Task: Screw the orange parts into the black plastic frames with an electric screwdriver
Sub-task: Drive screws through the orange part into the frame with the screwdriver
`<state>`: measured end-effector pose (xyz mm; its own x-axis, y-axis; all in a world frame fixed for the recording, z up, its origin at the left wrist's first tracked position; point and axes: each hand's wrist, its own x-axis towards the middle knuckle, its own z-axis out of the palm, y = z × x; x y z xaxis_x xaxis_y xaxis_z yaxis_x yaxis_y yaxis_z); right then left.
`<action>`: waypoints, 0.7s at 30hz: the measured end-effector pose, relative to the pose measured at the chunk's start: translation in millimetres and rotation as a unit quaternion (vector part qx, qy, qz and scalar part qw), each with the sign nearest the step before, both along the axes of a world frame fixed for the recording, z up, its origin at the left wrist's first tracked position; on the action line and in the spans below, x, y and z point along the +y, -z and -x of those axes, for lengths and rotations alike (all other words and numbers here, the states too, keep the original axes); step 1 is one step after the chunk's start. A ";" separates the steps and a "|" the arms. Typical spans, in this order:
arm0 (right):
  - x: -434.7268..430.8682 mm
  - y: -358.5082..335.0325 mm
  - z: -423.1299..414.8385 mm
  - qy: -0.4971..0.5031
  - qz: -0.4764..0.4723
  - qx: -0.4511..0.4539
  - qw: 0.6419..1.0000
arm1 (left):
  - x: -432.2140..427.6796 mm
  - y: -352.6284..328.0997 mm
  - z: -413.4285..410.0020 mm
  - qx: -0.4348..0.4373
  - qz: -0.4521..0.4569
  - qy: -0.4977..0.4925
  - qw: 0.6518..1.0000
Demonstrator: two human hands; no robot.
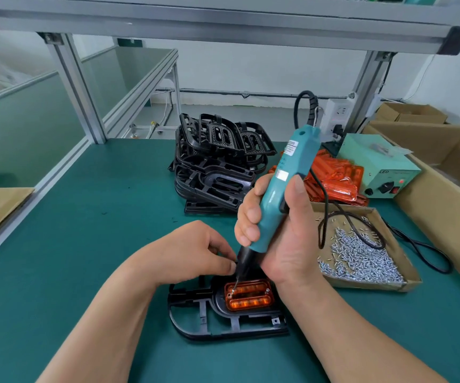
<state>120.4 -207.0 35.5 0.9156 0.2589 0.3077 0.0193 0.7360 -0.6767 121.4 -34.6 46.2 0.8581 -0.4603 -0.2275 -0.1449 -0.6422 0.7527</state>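
LED mark: I am reading "LED" in dark slanted capitals on the front of the pale green power box (375,158), at the upper left of its face.
Upper sticker (292,147): I am seeing dark print on this white label on the electric screwdriver (275,205), too blurred to read.
Lower sticker (281,176): I am making out only a pale patch on the same tool, unreadable.
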 end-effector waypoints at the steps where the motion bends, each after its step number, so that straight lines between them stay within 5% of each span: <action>1: 1.4 0.6 1.0 -0.001 0.005 -0.005 1.000 | -0.8 -0.7 0.3 -0.001 -0.002 0.002 1.000; 21: 16.0 -2.8 7.1 -0.064 0.111 -0.120 0.985 | -1.4 -2.4 1.8 -0.035 -0.037 0.002 0.999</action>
